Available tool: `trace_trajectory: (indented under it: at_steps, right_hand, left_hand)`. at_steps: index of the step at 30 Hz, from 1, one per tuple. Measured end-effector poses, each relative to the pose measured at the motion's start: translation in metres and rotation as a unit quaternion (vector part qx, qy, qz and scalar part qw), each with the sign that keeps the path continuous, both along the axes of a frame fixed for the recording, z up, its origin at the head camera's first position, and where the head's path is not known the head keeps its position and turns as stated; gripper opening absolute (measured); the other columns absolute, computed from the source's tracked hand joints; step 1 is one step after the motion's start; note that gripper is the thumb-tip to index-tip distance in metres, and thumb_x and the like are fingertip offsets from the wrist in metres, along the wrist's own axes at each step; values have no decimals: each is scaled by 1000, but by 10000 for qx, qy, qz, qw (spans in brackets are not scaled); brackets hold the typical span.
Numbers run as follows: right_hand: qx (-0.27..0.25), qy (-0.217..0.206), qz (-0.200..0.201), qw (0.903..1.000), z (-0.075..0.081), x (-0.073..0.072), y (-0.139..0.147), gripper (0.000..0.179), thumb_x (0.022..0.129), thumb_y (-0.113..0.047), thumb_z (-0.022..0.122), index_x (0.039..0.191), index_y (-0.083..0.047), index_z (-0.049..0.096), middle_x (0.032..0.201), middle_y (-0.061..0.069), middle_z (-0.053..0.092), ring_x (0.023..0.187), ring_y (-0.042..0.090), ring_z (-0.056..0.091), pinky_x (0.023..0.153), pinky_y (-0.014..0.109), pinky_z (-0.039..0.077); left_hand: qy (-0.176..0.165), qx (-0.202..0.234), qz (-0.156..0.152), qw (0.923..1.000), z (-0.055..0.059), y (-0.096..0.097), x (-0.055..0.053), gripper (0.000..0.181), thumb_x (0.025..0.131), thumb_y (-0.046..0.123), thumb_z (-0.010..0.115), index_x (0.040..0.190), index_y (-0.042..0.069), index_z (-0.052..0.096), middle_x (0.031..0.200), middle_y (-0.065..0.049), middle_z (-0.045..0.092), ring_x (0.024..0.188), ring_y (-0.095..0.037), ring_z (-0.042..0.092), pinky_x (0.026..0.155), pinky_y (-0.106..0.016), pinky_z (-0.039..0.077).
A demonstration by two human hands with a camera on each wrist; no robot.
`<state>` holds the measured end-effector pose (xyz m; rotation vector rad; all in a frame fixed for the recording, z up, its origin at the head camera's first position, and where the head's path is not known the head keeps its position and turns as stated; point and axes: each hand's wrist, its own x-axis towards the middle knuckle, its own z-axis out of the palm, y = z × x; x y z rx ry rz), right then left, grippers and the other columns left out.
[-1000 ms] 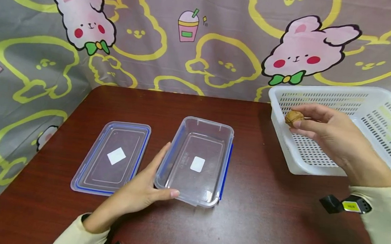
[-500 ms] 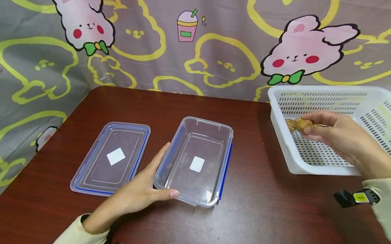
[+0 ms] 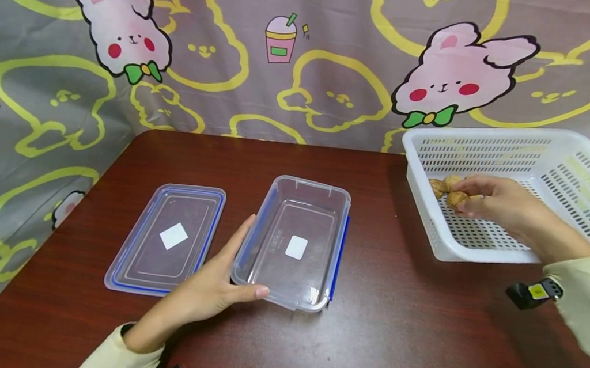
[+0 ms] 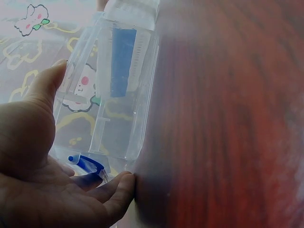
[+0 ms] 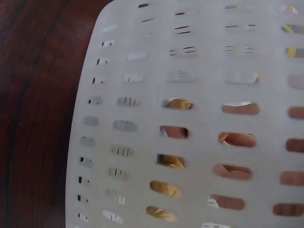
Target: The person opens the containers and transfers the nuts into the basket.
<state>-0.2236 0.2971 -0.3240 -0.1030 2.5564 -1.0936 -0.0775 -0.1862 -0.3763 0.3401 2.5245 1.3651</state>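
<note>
A clear plastic food container [image 3: 314,272] stands uncovered at the middle of the table, a white sticker on its bottom. My left hand [image 3: 208,290] grips its near left corner, thumb at the near side and fingers along the left side. In the left wrist view a blue clip [image 4: 88,164] shows beside the fingers. My right hand [image 3: 511,207] reaches inside the white basket [image 3: 424,223], thumb and fingers pinching a walnut [image 3: 456,201]. More walnuts [image 3: 437,187] lie beside it. Through the basket's slots, the right wrist view shows bits of walnut [image 5: 165,188] and fingers.
Left of the container lies its clear lid [image 3: 143,261] with a blue seal and a white sticker. The dark red-brown table [image 3: 366,340] runs back to a cartoon-printed curtain [image 3: 333,94]. The basket occupies the right rear.
My right hand, with a walnut in its fingers, has come down from above the basket's left rim to the walnuts inside. The left hand and container have stayed put.
</note>
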Motion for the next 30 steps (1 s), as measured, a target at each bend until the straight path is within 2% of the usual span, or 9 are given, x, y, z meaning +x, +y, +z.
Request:
trace_trajectory:
  at_steps: [5, 8, 10, 12, 15, 18, 25, 30]
  right_hand:
    - [27, -118, 31, 9999, -1, -2, -1, 49, 102, -2, 59, 146, 13, 44, 143, 34, 48, 92, 2, 63, 79, 18, 57]
    - [-138, -176, -18, 9997, -2, -3, 0, 48, 100, 2, 60, 144, 15, 44, 130, 29, 55, 90, 4, 65, 80, 21, 59]
    - [-192, -243, -69, 9995, -2, -4, 0, 49, 100, 3, 61, 144, 15, 44, 128, 26, 55, 90, 5, 66, 81, 23, 60]
    - [-143, -334, -123, 9993, -2, -5, 0, 49, 100, 2, 62, 145, 13, 45, 131, 26, 54, 93, 8, 66, 82, 24, 60]
    - [-14, -487, -157, 9987, -1, -6, 0, 50, 101, 0, 61, 148, 10, 45, 144, 34, 45, 103, 17, 64, 84, 26, 60]
    - [100, -568, -172, 9982, -1, -7, -1, 50, 102, -1, 60, 149, 8, 46, 149, 36, 39, 108, 24, 62, 86, 28, 60]
    - [526, -448, -160, 9975, -4, -11, -2, 47, 102, -1, 60, 146, 11, 48, 141, 38, 43, 96, 18, 69, 82, 32, 63]
    - [751, -376, -63, 9964, -6, -12, -2, 47, 100, 0, 60, 144, 13, 48, 135, 39, 45, 93, 19, 68, 79, 31, 63]
  left_hand:
    - [-3, 5, -22, 10000, 0, 0, 0, 118, 88, 36, 86, 170, 33, 0, 177, -12, 11, 157, -43, 26, 123, -71, 23]
    - [-3, 15, -31, 10000, 1, 0, 0, 118, 88, 36, 86, 170, 33, 0, 177, -12, 11, 157, -43, 26, 123, -71, 23]
    - [5, 24, -41, 10000, 1, 1, 0, 118, 88, 36, 86, 170, 32, 0, 177, -12, 11, 157, -43, 26, 123, -71, 23]
    - [20, 27, -36, 10000, 1, 1, 0, 119, 88, 35, 86, 170, 32, 0, 177, -13, 11, 157, -43, 27, 123, -71, 23]
    - [33, 21, -22, 10000, 0, 0, 0, 119, 88, 35, 86, 170, 32, 0, 177, -13, 11, 156, -44, 28, 122, -71, 24]
    - [30, 3, -11, 10000, 0, 0, 0, 119, 87, 36, 86, 170, 33, 0, 177, -14, 12, 155, -44, 30, 122, -72, 25]
    - [53, -7, -26, 10000, 1, 0, 0, 119, 87, 35, 86, 170, 33, 0, 177, -14, 12, 154, -45, 31, 121, -72, 26]
    - [28, -12, -7, 10000, 1, 0, 1, 119, 87, 35, 86, 170, 34, 0, 176, -14, 13, 153, -45, 33, 120, -72, 28]
